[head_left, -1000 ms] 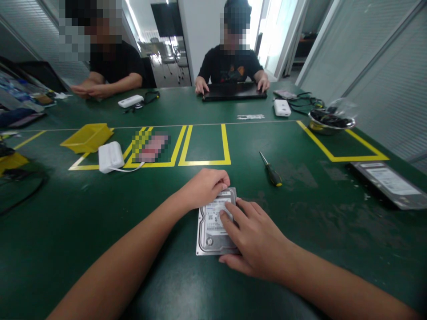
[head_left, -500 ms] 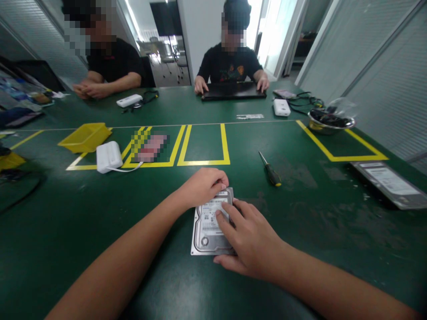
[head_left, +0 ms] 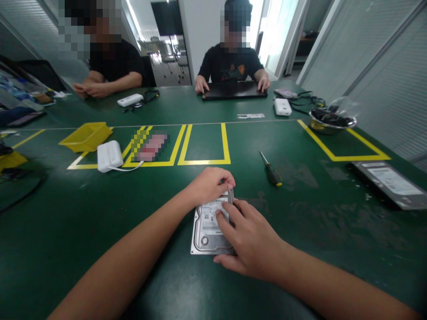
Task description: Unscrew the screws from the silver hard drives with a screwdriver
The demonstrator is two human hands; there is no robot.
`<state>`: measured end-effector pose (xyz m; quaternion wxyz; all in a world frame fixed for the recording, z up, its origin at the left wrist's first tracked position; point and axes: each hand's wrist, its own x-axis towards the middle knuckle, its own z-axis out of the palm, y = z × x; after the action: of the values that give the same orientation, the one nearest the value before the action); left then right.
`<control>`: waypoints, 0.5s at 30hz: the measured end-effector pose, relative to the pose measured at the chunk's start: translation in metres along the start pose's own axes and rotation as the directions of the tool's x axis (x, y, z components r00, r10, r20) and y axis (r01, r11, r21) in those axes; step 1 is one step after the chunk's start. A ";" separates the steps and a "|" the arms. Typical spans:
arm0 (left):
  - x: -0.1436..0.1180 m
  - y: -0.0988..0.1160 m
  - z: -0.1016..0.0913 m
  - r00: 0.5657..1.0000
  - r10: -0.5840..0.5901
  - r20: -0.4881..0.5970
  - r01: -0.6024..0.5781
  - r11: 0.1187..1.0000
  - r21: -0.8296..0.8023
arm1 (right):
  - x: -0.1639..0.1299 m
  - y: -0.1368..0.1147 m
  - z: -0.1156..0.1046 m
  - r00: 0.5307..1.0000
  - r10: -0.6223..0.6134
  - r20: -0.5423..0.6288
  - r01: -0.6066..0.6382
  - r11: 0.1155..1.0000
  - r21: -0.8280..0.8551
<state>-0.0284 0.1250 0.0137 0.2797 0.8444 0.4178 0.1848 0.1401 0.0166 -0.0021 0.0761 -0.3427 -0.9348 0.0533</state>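
A silver hard drive [head_left: 210,240] with a white label lies on the green table in front of me. My right hand [head_left: 245,231] holds it from the right, with fingers across the label and the thumb at the near edge. Over the drive's far end, my left hand [head_left: 213,184] is closed, its fingertips pinched together at the far right corner. Whatever is between those fingertips, if anything, is too small to make out. Beyond the hands to the right rests a screwdriver [head_left: 273,174] with a black and yellow handle.
Another hard drive [head_left: 390,184] lies at the right. Behind it stands a metal bowl [head_left: 330,129] of dark items. A yellow bin [head_left: 86,137] and a white power bank [head_left: 109,156] are at the left. Across the table, one person's hands rest on a black laptop [head_left: 235,90]; another person sits left.
My left hand has shifted slightly right along the drive's far end. My right hand and the hard drive stay in place.
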 end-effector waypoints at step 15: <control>0.007 -0.006 -0.001 0.988 -0.106 0.115 0.123 0.982 -0.143 | 0.001 0.006 0.000 1.000 -0.028 -0.004 0.028 0.999 0.018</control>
<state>-0.0287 0.1338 0.0107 0.3746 0.8042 0.4351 0.1538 0.1431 0.0221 -0.0024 0.0816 -0.3288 -0.9389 0.0603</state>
